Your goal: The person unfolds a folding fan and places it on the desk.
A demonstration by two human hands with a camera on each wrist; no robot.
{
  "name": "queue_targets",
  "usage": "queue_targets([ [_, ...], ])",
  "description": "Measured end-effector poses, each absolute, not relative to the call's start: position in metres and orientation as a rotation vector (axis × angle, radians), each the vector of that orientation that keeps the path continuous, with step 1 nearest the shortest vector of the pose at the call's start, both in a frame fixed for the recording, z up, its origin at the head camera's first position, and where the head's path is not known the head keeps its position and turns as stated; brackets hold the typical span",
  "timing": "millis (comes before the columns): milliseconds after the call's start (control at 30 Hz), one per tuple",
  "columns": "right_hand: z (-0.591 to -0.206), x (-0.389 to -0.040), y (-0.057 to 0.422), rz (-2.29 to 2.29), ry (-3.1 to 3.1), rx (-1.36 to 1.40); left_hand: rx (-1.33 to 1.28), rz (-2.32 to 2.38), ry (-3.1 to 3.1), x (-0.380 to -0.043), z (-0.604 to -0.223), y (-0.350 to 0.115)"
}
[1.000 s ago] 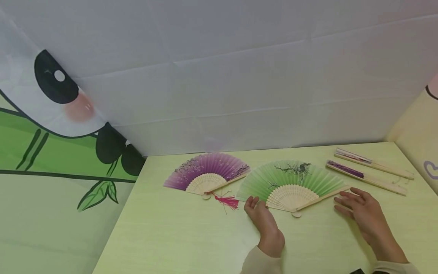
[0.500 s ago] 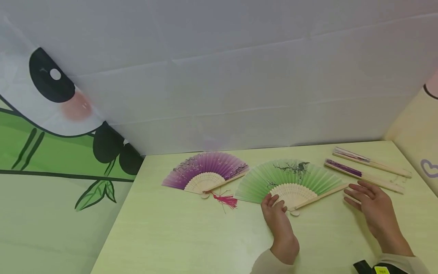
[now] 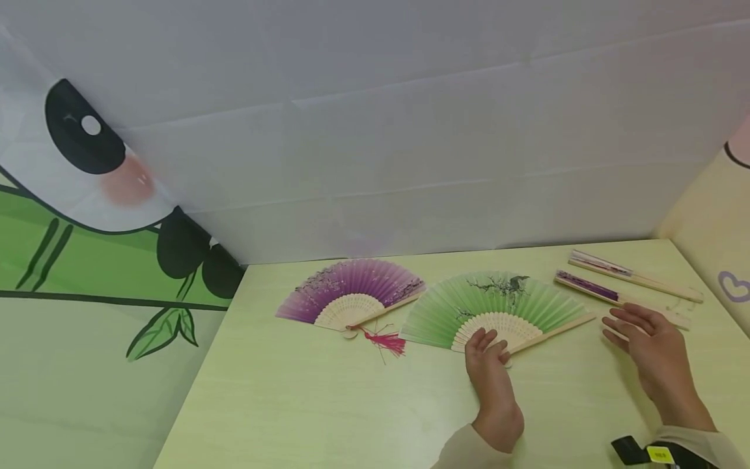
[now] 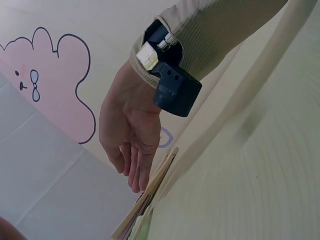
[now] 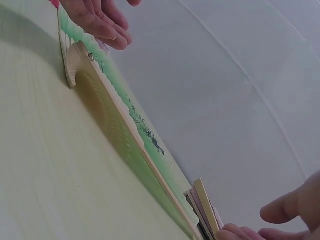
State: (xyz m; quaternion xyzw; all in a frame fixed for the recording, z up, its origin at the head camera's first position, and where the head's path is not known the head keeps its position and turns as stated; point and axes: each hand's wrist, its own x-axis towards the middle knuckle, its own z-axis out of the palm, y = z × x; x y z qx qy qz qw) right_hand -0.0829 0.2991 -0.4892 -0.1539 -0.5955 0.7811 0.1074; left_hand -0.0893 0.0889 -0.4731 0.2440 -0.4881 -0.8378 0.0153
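A green folding fan (image 3: 498,299), spread out with a dark branch pattern and pale wooden ribs, lies on the table. My left hand (image 3: 495,391) hovers at its front edge with relaxed fingers, overlapping the ribs in the head view. To the right of that fan is my right hand (image 3: 659,355), its fingers loosely bent and holding nothing. They reach toward a folded purple fan (image 3: 592,286), whose lower end they partly cover in the head view. The right wrist view shows the green fan (image 5: 135,117) edge-on, with my left hand (image 5: 97,20) above it.
Left of the green fan lies a spread purple fan (image 3: 357,293) with a pink tassel (image 3: 387,342). Another folded fan (image 3: 635,275) lies at the back right. A white wall (image 3: 410,130) rises behind the table (image 3: 281,404); painted panels stand at both sides.
My left hand has moved right along the front of the green fan. My right hand has shifted slightly right, away from the fan's end stick. The fans lie as before.
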Motion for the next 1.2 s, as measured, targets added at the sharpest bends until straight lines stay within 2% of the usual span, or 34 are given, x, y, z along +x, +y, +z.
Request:
queue_targets([
  [667, -0.486, -0.09, 0.318, 2.149, -1.869, -0.535, 0.626, -2.624, -1.626, -0.079, -0.486, 0.115],
  [900, -0.491, -0.096, 0.324, 1.627, -2.345, -0.722, 0.635, -2.65, -1.642, -0.08, -0.488, 0.122],
  [1200, -0.497, -0.102, 0.333, 1.281, -2.484, -0.639, 0.54, -2.673, -1.626, -0.078, -0.487, 0.129],
])
